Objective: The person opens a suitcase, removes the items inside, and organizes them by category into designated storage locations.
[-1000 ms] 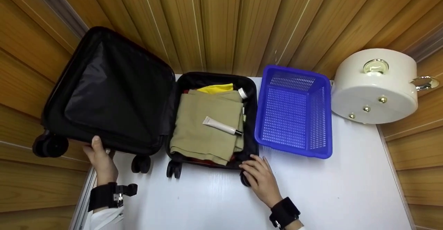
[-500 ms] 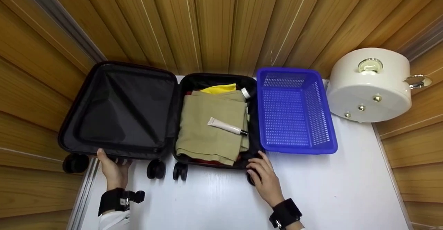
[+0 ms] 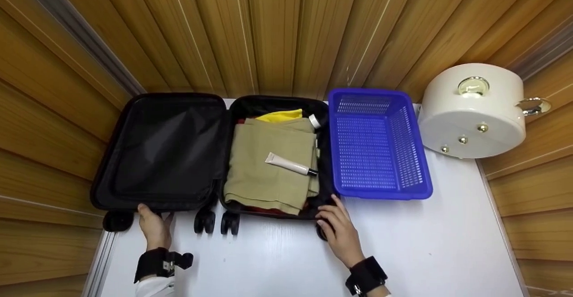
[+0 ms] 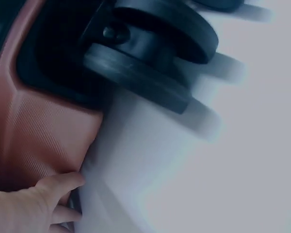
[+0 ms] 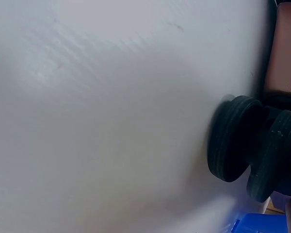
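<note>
A small wheeled suitcase lies opened out, its black-lined lid (image 3: pixel 165 149) at the left of the head view and its packed base (image 3: pixel 326 154) in the middle. My left hand (image 3: pixel 156 232) grips the lid's near edge, thumb at the rim and the other fingers mostly hidden. In the left wrist view that hand (image 4: pixel 29 206) is against the reddish-brown shell (image 4: pixel 48 138). Fingers of my right hand (image 3: pixel 341 234) rest on the base's near right corner by a wheel (image 3: pixel 321 232). Folded khaki clothing (image 3: pixel 268 167) fills the base, with a pale squeeze tube (image 3: pixel 288 163) on top.
A yellow item (image 3: pixel 282 116) and a white cap (image 3: pixel 314 121) show beyond the clothing. Right of the base stands a blue perforated basket (image 3: pixel 380 194), then a white round case (image 3: pixel 474 113) with gold fittings. Wood-panelled walls (image 3: pixel 273 33) border the white surface (image 3: pixel 268 261).
The lid has swung down from a raised tilt to lie nearly flat, my left hand moving down and right with it. My right hand has stayed at the base's corner.
</note>
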`<state>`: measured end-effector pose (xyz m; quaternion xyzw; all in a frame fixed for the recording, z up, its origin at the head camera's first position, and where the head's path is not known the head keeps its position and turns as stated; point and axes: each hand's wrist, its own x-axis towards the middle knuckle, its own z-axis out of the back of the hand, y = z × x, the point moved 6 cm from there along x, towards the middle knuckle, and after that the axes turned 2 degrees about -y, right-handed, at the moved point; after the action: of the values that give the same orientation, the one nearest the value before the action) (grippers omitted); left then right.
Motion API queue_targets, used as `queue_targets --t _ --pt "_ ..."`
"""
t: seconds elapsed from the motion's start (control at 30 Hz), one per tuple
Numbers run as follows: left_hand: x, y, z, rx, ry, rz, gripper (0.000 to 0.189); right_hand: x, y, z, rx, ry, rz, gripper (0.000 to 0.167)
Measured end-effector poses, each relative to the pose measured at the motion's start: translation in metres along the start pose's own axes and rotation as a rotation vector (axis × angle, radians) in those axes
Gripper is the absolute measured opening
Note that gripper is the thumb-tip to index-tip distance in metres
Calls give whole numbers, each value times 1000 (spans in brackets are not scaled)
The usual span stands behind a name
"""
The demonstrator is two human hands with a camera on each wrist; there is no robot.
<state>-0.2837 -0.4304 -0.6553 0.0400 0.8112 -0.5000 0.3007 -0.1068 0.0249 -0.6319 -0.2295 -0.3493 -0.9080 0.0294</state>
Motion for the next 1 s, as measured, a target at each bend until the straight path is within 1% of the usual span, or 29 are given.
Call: queue_targets --t 0.07,0.2,0.3,0.4,0.47,0.57,0.6,0.67,0.7,0.73,0.8,0.83,0.87,0.93,1.0 --pt "1 0 1 25 -22 -8 68 0 0 0 -1 -1 -2 19" --pt "0 0 4 36 -54 -2 69 -1 -1 0 -4 2 -3 19" --pt "-4 0 9 110 -119 -6 72 0 0 0 3 22 -18 18" --pt "-15 -2 10 201 -202 -44 75 2 3 3 23 29 -41 21" --pt "-26 -5 6 247 -254 -108 76 2 4 7 45 14 -56 26" --pt "-45 -10 -4 297 -324 -246 76 1 2 20 86 -38 -83 37" --pt "-51 -11 -9 325 -339 -314 75 0 0 26 96 -63 -92 39" --pt "-64 -14 -25 394 -344 -504 72 -2 -6 39 110 -118 -116 42" --pt "-70 -15 -35 426 -322 -603 71 -3 -10 47 113 -145 -134 43" --pt "-77 -14 -48 465 -287 -709 71 -4 -14 55 111 -175 -148 43" --pt "-92 -9 -76 540 -177 -916 71 -4 -24 72 88 -235 -174 43" --pt "-100 -5 -91 578 -112 -1006 72 -4 -30 81 74 -260 -192 42" --pt "-106 2 -107 618 -37 -1077 74 -4 -36 90 58 -283 -209 42" --pt "-120 18 -138 693 119 -1183 77 -2 -49 108 28 -324 -236 41" --pt "-133 37 -168 768 261 -1248 78 1 -62 124 4 -356 -264 39"
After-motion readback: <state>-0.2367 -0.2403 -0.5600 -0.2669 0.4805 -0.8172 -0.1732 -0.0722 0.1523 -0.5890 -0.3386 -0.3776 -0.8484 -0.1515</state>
